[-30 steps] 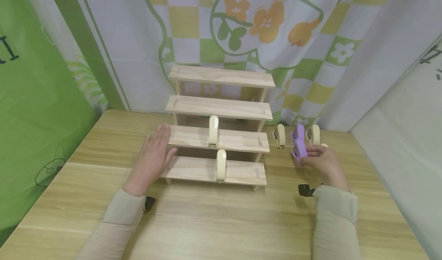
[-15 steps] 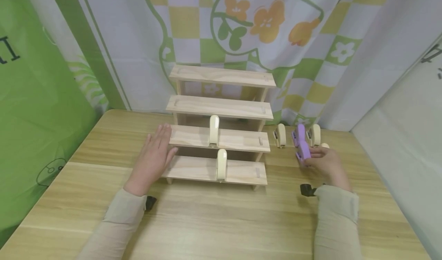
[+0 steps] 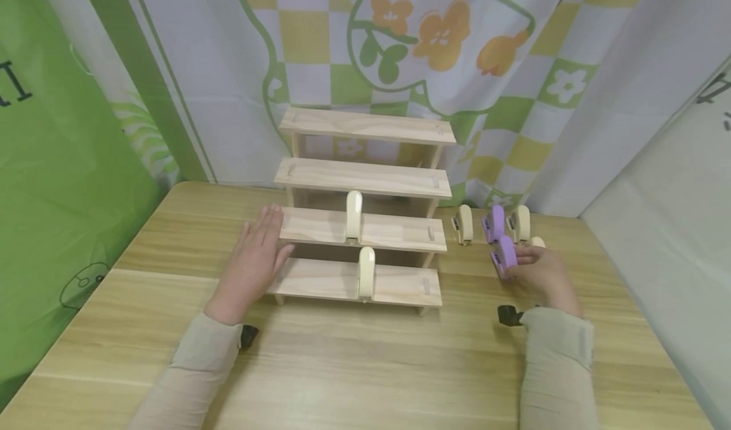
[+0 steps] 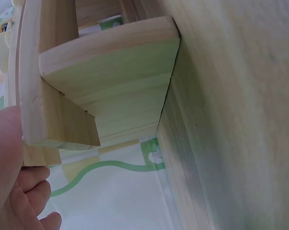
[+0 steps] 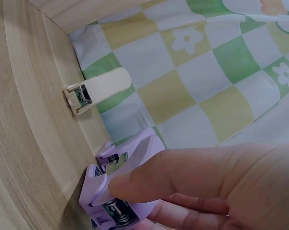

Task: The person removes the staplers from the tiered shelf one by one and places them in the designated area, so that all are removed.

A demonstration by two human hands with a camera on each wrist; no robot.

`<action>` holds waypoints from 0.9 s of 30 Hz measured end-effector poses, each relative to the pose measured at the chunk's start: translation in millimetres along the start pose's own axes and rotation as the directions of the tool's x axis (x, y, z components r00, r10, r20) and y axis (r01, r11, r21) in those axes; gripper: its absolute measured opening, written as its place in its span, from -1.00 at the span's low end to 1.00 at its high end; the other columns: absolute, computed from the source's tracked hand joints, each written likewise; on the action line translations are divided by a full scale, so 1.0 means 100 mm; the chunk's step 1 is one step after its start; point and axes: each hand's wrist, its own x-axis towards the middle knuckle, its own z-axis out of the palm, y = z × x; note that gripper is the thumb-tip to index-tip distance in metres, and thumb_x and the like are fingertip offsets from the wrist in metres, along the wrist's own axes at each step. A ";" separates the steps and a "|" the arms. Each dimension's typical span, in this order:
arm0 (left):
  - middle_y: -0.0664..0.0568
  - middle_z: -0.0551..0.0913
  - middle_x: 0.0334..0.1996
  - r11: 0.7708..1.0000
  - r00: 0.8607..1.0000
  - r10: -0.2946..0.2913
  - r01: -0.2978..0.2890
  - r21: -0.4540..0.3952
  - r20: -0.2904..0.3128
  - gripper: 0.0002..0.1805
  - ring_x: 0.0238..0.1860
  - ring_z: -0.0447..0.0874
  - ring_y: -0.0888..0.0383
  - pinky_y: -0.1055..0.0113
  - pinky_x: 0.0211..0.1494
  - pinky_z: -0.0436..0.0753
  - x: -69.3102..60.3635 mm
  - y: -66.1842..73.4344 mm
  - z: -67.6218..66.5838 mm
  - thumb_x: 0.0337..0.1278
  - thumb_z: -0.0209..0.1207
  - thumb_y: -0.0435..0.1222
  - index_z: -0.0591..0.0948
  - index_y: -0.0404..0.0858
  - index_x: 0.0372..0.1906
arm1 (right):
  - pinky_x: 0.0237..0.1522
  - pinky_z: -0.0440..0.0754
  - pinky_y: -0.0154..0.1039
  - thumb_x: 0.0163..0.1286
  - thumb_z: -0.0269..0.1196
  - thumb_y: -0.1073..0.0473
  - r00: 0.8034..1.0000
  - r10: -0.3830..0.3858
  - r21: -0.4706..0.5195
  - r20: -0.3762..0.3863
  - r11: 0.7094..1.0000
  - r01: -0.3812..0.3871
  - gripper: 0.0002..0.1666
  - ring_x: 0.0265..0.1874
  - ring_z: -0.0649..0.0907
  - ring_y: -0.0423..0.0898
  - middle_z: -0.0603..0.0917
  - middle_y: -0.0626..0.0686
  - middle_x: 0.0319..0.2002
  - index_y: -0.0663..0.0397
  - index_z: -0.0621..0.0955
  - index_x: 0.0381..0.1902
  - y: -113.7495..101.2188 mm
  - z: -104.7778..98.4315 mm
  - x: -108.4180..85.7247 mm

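Observation:
My right hand [image 3: 542, 274] pinches a purple stapler [image 3: 505, 257] at the right of the table, thumb on its near side in the right wrist view. It stands in front of a second purple stapler [image 3: 495, 222]. Cream staplers [image 3: 464, 225] [image 3: 520, 223] flank that one, and part of another cream thing [image 3: 537, 241] shows behind my right fingers. My left hand [image 3: 248, 262] rests with extended fingers against the left end of a four-step wooden rack [image 3: 320, 281]. Cream staplers stand on its lowest step [image 3: 366, 274] and second step [image 3: 353, 217].
The rack's upper two boards [image 3: 365, 125] bear nothing. A patterned curtain [image 3: 308, 37] hangs close behind the table [image 3: 342, 366]. A green cloth [image 3: 57, 195] borders the left side and a pale one [image 3: 674, 195] the right.
My right hand has shifted slightly to the right with the purple stapler, which has become more upright. My left hand has stayed at the rack's end.

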 end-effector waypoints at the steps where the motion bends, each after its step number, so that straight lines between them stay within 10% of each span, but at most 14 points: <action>1: -0.31 0.04 0.57 1.000 1.000 -0.002 0.002 -0.001 0.003 -0.21 0.59 -0.04 -0.22 -0.26 0.58 0.01 0.00 0.00 0.00 0.54 0.04 -0.10 0.04 -0.48 0.57 | 0.26 0.43 0.28 0.20 0.44 0.27 1.000 0.000 -0.004 -0.001 1.000 0.000 -0.16 0.22 0.50 0.41 0.47 0.52 0.27 0.50 0.36 0.36 0.01 0.00 0.00; 27: -0.33 0.07 0.56 1.000 1.000 0.010 -0.010 -0.002 -0.027 -0.21 0.57 0.00 -0.24 -0.29 0.55 0.07 -0.01 -0.01 0.01 0.52 0.06 -0.11 0.06 -0.49 0.56 | 0.22 0.44 0.36 0.14 0.44 0.26 1.000 0.012 -0.063 0.020 0.998 -0.010 -0.11 0.17 0.52 0.43 0.48 0.53 0.24 0.52 0.33 0.35 0.09 -0.02 0.05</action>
